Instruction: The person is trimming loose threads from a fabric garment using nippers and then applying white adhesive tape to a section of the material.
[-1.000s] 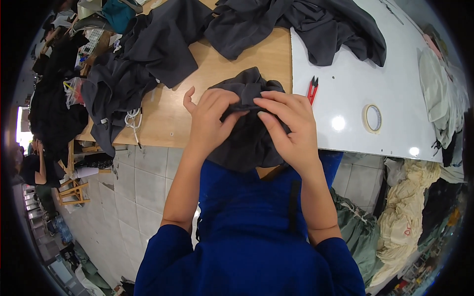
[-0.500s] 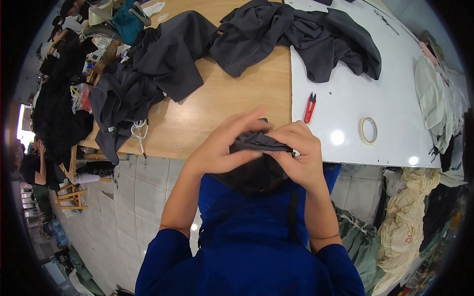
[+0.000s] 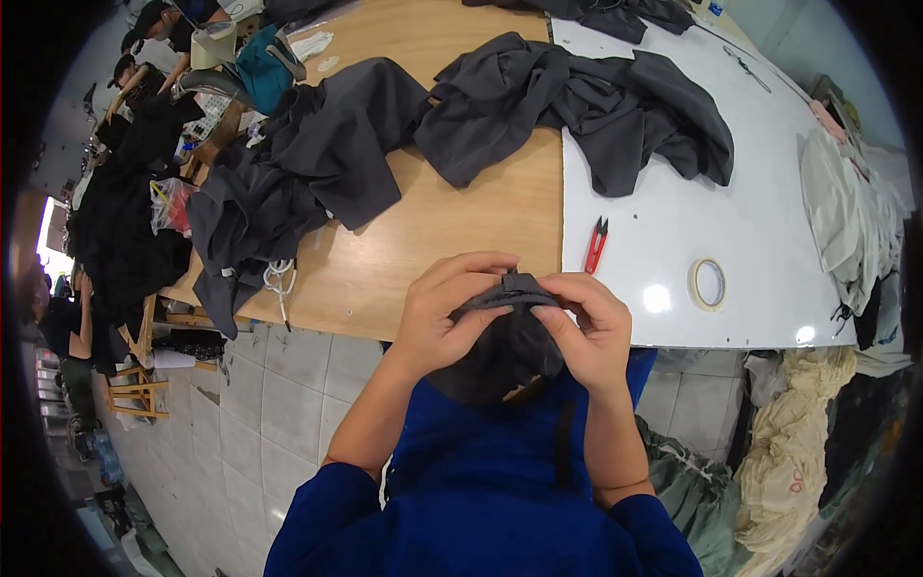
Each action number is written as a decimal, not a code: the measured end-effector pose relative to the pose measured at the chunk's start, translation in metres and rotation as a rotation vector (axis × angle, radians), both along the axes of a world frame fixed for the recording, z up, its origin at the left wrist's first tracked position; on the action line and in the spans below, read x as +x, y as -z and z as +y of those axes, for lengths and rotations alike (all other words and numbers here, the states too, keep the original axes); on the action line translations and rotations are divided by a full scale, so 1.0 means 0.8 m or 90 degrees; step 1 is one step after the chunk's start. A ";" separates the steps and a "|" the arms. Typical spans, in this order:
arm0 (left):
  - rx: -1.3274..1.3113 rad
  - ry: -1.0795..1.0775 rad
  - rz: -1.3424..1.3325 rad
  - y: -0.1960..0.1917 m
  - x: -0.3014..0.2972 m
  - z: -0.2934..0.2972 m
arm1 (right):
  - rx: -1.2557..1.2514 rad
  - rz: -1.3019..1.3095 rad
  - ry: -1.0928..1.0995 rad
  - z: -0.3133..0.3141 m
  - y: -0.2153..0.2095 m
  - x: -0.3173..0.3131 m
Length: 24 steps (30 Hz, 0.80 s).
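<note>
Hanging bunched, the dark grey cloth seems nearly black below.

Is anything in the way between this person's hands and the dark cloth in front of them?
Nothing visible: the left hand and right hand both hold the dark cloth directly by its edge. The red snips and tape roll lie on the white tabletop, not between them.
</note>
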<state>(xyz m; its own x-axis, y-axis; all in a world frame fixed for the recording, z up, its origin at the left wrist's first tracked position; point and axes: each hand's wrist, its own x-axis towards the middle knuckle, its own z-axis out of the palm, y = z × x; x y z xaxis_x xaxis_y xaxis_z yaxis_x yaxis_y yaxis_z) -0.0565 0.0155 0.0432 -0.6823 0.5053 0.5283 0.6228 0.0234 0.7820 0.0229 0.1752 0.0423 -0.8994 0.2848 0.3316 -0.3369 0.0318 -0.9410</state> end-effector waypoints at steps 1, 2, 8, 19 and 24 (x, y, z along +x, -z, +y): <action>0.055 -0.008 -0.016 -0.001 -0.001 0.003 | -0.002 -0.003 -0.015 0.000 -0.008 -0.001; 0.056 -0.007 -0.008 -0.005 -0.003 0.003 | 0.000 0.005 -0.014 0.002 -0.014 -0.004; -0.064 0.053 0.052 -0.055 0.007 0.001 | 0.320 0.175 0.095 0.022 -0.047 -0.017; 0.098 -0.272 0.108 -0.072 0.013 0.022 | 0.147 0.174 0.193 -0.006 -0.053 -0.013; 0.078 -0.104 0.040 -0.082 0.015 0.024 | 0.236 0.132 0.035 -0.008 -0.050 -0.014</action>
<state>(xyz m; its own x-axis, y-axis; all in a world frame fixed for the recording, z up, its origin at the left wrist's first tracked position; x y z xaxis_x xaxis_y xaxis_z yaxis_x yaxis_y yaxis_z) -0.0441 0.0349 0.1086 -0.7133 0.3203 0.6234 0.6667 0.0357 0.7445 0.0121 0.1688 0.0822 -0.7894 0.1578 0.5932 -0.5063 0.3789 -0.7746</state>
